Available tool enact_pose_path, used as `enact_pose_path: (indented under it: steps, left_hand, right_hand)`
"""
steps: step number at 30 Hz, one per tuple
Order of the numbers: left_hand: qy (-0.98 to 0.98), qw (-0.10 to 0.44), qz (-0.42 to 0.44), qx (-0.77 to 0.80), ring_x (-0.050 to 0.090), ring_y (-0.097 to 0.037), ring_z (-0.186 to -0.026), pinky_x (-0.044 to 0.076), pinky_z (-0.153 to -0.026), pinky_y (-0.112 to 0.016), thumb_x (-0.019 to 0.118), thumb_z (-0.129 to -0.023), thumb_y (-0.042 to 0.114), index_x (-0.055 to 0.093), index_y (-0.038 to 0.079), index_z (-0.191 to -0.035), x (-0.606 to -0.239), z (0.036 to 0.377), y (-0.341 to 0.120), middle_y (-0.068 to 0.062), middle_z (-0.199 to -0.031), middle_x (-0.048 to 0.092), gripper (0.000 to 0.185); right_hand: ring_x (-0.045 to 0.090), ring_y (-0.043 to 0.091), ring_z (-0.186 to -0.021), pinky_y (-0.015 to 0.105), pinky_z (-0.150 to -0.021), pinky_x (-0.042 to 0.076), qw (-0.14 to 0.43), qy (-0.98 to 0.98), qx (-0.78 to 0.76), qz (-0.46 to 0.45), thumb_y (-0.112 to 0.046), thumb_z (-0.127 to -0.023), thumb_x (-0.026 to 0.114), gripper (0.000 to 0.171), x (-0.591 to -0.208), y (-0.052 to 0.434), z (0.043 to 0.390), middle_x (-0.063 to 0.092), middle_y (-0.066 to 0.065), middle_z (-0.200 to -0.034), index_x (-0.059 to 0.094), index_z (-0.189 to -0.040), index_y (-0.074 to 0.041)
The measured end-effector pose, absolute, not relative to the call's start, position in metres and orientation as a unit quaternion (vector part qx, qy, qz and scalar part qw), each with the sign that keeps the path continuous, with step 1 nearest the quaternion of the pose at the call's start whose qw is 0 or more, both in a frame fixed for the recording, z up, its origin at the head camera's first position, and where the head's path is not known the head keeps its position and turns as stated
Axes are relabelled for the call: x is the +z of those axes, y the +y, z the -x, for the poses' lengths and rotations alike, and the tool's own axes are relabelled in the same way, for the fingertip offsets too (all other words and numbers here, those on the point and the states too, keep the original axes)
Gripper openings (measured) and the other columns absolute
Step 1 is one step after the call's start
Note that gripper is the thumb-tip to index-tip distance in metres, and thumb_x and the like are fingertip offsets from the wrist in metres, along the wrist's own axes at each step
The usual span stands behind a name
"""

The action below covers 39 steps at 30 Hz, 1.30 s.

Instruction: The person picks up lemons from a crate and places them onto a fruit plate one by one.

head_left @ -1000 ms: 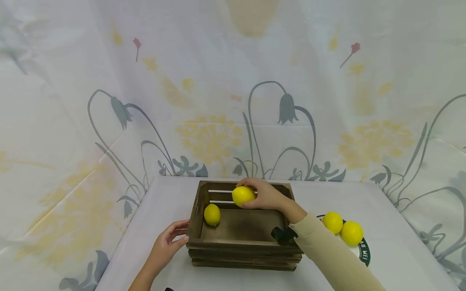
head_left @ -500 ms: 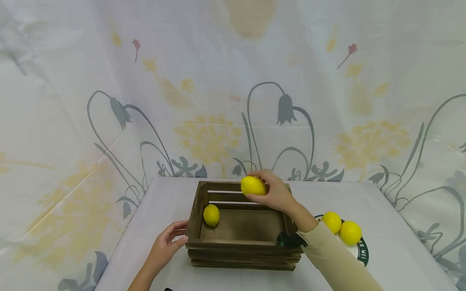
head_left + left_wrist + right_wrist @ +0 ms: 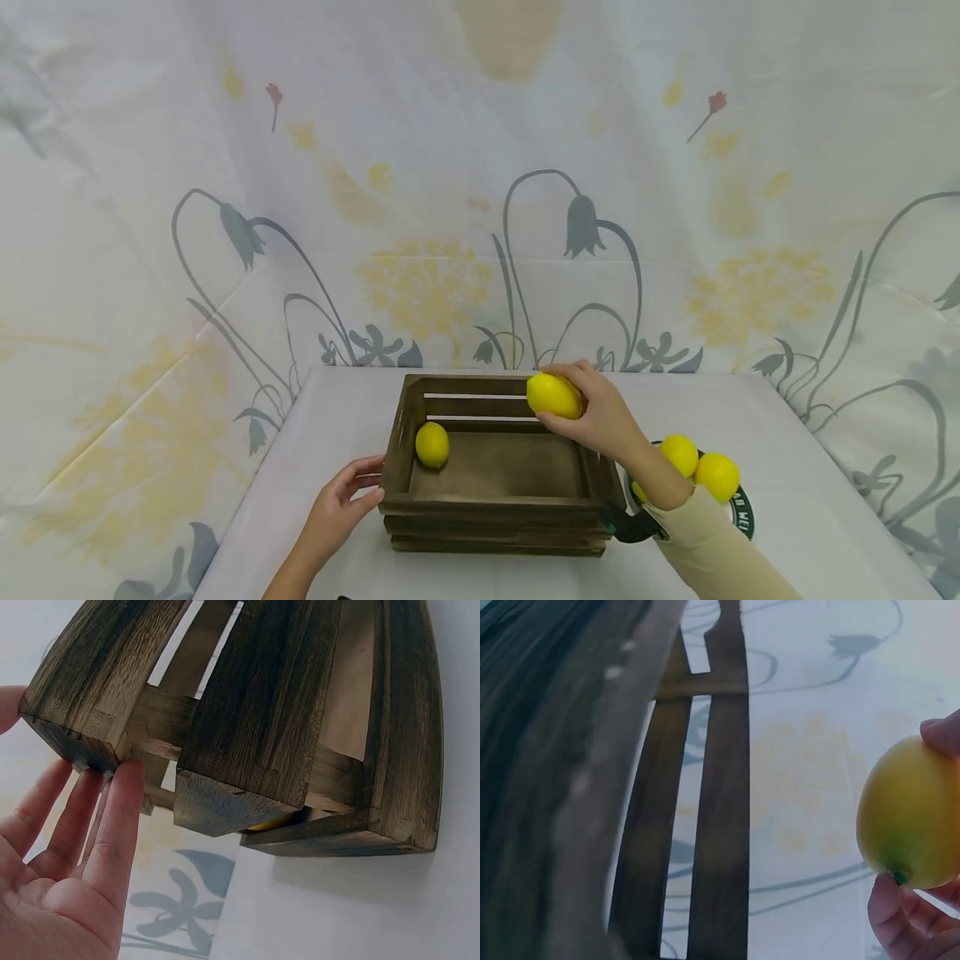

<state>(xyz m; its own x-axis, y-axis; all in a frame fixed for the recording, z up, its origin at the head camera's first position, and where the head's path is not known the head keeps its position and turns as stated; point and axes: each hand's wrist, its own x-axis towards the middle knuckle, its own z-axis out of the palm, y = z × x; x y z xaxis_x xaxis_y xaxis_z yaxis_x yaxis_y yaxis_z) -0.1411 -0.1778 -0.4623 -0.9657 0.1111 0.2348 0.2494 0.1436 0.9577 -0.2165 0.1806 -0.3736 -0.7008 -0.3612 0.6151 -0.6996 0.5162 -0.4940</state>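
Note:
In the head view my right hand (image 3: 603, 417) holds a yellow lemon (image 3: 553, 396) between thumb and fingers, over the right back part of a dark wooden slatted crate (image 3: 491, 502). The right wrist view has the lemon (image 3: 907, 817) at its right edge, green tip low, with fingertips at its top and bottom. Another lemon (image 3: 432, 445) lies inside the crate at the left. My left hand (image 3: 341, 504) touches the crate's left front corner. Its fingers (image 3: 112, 832) are nearly straight against the slat end in the left wrist view.
A round plate with a dark green lettered rim (image 3: 742, 512) stands right of the crate. On it are lemons (image 3: 717, 477), one mostly hidden by my right forearm. A white cloth (image 3: 345, 417) covers the table, and a flower-printed curtain (image 3: 450, 208) hangs behind.
My right hand has carried its lemon rightward from the crate's middle toward the right back. The left hand stays at the crate corner, and the crate's lemon lies as before.

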Motion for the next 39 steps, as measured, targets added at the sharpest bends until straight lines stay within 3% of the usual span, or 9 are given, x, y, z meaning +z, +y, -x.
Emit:
enact_pose_path:
  steps: [22,32,39]
  left_hand:
    - [-0.756,0.066,0.124,-0.639,0.055,-0.008,-0.098,0.049,-0.08,-0.02,0.061,-0.086,-0.002,0.052,-0.009,-0.121,-0.466,0.14,-0.18,-0.022,-0.117,0.054,0.036]
    - [-0.757,0.051,0.101,-0.643,0.055,-0.009,-0.098,0.049,-0.08,-0.021,0.061,-0.086,-0.001,0.052,-0.008,-0.122,-0.465,0.139,-0.179,-0.02,-0.119,0.054,0.037]
    - [-0.754,0.059,0.117,-0.644,0.055,-0.008,-0.098,0.049,-0.08,-0.02,0.06,-0.087,-0.002,0.052,-0.008,-0.122,-0.463,0.139,-0.178,-0.022,-0.118,0.054,0.037]
  right_hand:
    - [0.047,0.01,-0.078,0.023,-0.057,0.047,0.234,-0.879,0.345,-0.23,-0.008,-0.068,0.081,0.056,-0.398,0.238,0.185,0.057,0.005,-0.105,0.057,-0.118,-0.006]
    - [0.052,0.016,-0.081,0.025,-0.058,0.051,0.223,-0.89,0.352,-0.187,-0.004,-0.068,0.081,0.054,-0.41,0.261,0.176,0.059,0.01,-0.107,0.057,-0.116,-0.002]
    - [0.054,0.023,-0.084,0.023,-0.062,0.05,0.188,-0.904,0.362,-0.131,-0.013,-0.072,0.08,0.051,-0.423,0.277,0.168,0.059,0.012,-0.109,0.056,-0.116,-0.003]
